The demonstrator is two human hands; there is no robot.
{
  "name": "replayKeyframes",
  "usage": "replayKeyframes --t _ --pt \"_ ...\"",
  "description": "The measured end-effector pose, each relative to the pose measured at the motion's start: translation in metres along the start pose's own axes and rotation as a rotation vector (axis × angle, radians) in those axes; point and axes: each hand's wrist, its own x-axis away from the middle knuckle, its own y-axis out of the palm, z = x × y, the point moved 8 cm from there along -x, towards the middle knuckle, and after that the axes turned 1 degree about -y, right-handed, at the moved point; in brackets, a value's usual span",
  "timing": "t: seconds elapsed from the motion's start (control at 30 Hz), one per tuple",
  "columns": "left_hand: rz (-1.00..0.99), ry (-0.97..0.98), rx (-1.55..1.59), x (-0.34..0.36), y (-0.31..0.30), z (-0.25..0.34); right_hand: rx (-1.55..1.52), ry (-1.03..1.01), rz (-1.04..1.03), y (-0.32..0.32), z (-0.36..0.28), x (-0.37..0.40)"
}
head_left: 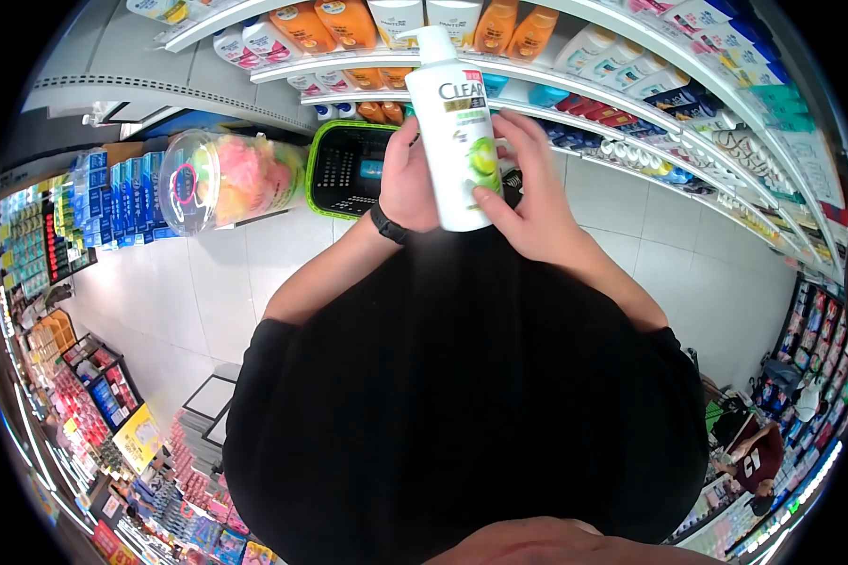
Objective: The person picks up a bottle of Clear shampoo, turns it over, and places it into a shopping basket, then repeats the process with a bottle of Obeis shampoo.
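Observation:
A white CLEAR pump shampoo bottle with green pictures on its label stands nearly upright between my hands, leaning slightly left at the top. My left hand, with a dark band on the wrist, cups its left side; most of those fingers are hidden behind the bottle. On the other side, my right hand grips it, the thumb pressed on the lower front of the label. The right fingers are slightly blurred. Behind my left hand sits a black shopping basket with a green rim and a small blue item inside.
Shelves of shampoo and other bottles curve across the front and right. A big clear tub of colourful contents stands left of the basket, near stacked blue boxes. A person in a dark red shirt is at lower right.

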Motion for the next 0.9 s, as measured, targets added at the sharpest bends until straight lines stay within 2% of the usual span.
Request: replayKeyframes --t 0.03,0.07,0.1,0.17,0.2,0.23,0.3,0.37,0.4,0.43,0.47,0.5,0.53,0.6,0.63,0.73,0.77,0.83,0.9 --pt "0.007 0.037 -0.062 0.001 0.003 0.003 -0.214 0.151 -0.008 0.005 0.012 0.0" --pt "0.156 0.13 -0.244 0.005 -0.005 0.007 -0.235 0.27 -0.117 0.015 0.017 0.001" --pt "0.155 0.14 -0.366 0.005 -0.006 0.007 -0.23 0.272 -0.112 0.015 0.021 -0.001" --pt "0.154 0.173 -0.675 0.01 -0.002 0.012 -0.542 0.415 -0.049 0.019 0.041 -0.002" --pt "0.127 0.167 -0.762 0.014 0.005 0.017 -0.693 0.45 -0.019 0.019 0.041 -0.001" --pt "0.033 0.203 -0.747 0.019 0.016 0.025 -0.689 0.448 -0.009 0.014 0.041 -0.001" --pt "0.01 0.157 -0.897 0.032 0.0 0.048 -1.293 0.55 -0.129 0.024 0.031 0.003" --pt "0.202 0.037 -1.026 0.045 -0.041 0.058 -1.333 0.547 -0.102 0.02 0.029 0.007" --pt "0.259 -0.113 -1.099 0.05 -0.056 0.055 -1.397 0.566 -0.133 0.024 0.032 0.011" --pt "0.274 -0.332 -1.31 0.06 -0.08 0.049 -1.459 0.577 -0.167 0.027 0.035 0.013" --pt "0.142 -0.391 -1.56 0.068 -0.089 0.045 -1.466 0.561 -0.191 0.03 0.039 0.016" --pt "0.206 -0.436 -1.623 0.077 -0.094 0.043 -1.519 0.584 -0.207 0.032 0.04 0.017" --pt "0.224 -0.384 -1.588 0.081 -0.106 0.042 -1.556 0.566 -0.224 0.033 0.04 0.017" --pt "0.354 -0.507 -1.528 0.083 -0.091 0.045 -1.596 0.525 -0.263 0.035 0.04 0.014" --pt "0.289 -0.426 -1.561 0.079 -0.097 0.044 -1.605 0.513 -0.278 0.037 0.038 0.014" --pt "0.299 -0.412 -1.494 0.069 -0.101 0.037 -1.557 0.528 -0.277 0.039 0.036 0.015" --pt "0.222 -0.32 -1.456 0.064 -0.101 0.031 -1.554 0.553 -0.278 0.041 0.038 0.016" --pt "0.219 -0.304 -1.439 0.068 -0.112 0.026 -1.642 0.568 -0.275 0.044 0.039 0.017" --pt "0.292 -0.44 -1.558 0.083 -0.126 0.035 -1.64 0.552 -0.289 0.043 0.038 0.019"
